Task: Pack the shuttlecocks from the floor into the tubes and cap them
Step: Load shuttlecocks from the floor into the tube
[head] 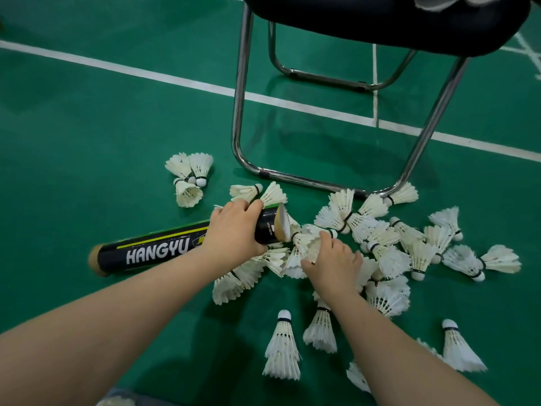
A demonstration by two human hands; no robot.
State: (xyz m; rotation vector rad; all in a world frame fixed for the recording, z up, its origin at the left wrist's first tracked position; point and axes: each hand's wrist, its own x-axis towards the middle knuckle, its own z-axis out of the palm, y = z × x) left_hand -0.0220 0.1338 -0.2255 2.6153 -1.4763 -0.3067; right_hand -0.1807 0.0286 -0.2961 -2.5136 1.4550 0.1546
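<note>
A black cardboard tube (152,250) marked HANGYU lies nearly flat on the green floor, its open mouth (282,222) facing right. My left hand (234,230) is wrapped around the tube near that mouth. My right hand (332,260) grips a white feather shuttlecock (307,240) just right of the mouth, its cork end hidden by my fingers. Several more shuttlecocks (380,244) lie heaped on the floor around and to the right of my hands. No cap shows.
A chair with chrome tube legs (295,178) and a dark seat (389,22) stands just behind the pile. A small cluster of shuttlecocks (188,177) lies to the left, and single ones (282,347) stand near my arms. White court lines (146,73) cross the floor.
</note>
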